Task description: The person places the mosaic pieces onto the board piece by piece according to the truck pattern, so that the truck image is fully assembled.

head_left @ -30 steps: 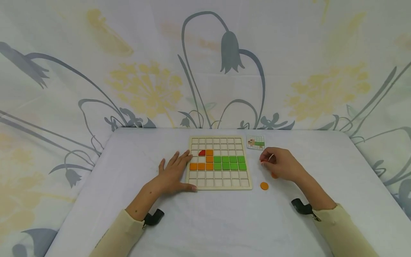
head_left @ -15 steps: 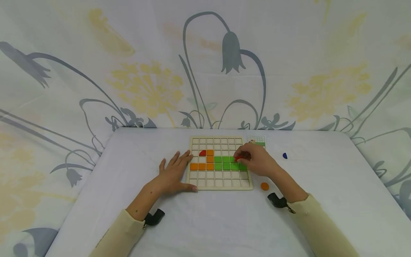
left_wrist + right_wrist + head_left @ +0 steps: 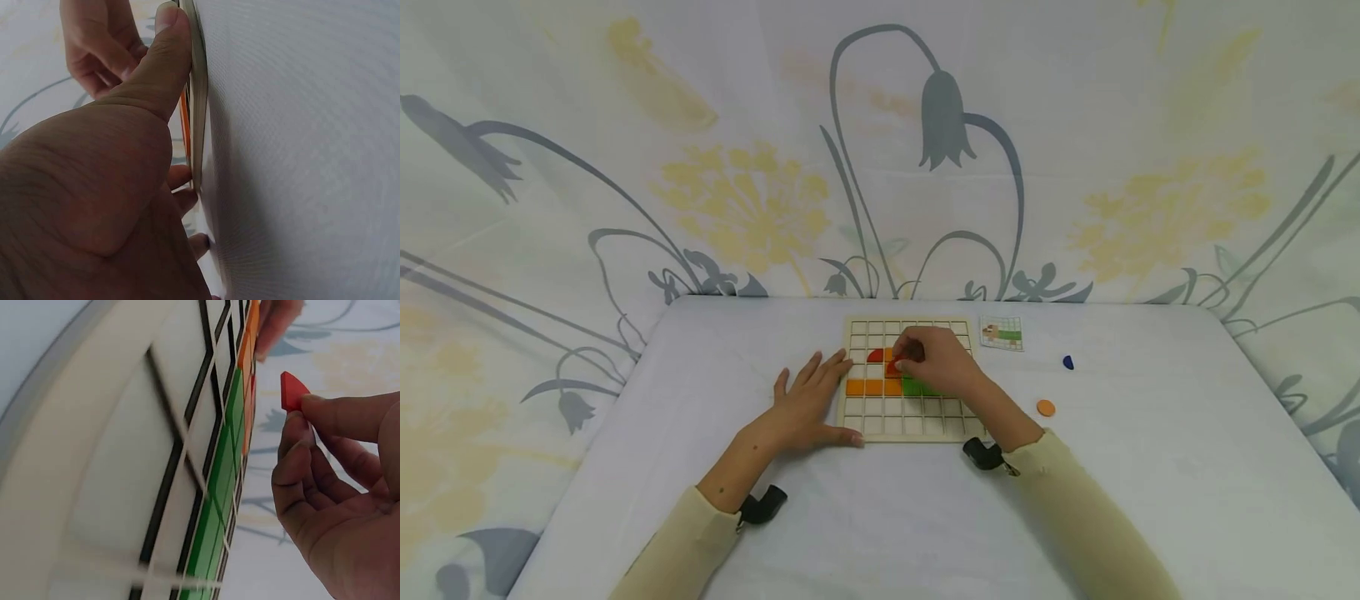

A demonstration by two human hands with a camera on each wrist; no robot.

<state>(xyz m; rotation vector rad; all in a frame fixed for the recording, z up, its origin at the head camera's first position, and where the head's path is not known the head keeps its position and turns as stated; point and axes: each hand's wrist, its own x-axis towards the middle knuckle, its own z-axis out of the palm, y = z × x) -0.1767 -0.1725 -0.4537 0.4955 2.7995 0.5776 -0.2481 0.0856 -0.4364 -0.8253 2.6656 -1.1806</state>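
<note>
My right hand [image 3: 938, 361] pinches a red quarter-round tile [image 3: 292, 392] between thumb and curled fingers, held over the middle of the wooden grid board [image 3: 910, 441]. Spread flat at the board's left edge, my left hand [image 3: 805, 408] touches the rim with its fingertips and thumb. Another red tile [image 3: 876, 357] lies in a cell near the upper left. Orange tiles [image 3: 865, 387] fill a row below it, and green tiles [image 3: 219, 481] lie to their right, partly hidden under my right hand in the head view.
A small picture card [image 3: 1002, 332] lies by the board's upper right corner. Right of the board are a dark blue piece [image 3: 1068, 362] and an orange disc [image 3: 1046, 407] on the white tablecloth [image 3: 865, 533]. A flower-print cloth [image 3: 880, 167] rises behind.
My right hand has carried the red tile leftward from beside the board to over its middle. The orange disc near it now lies uncovered, and another is out of sight. My left hand stays put.
</note>
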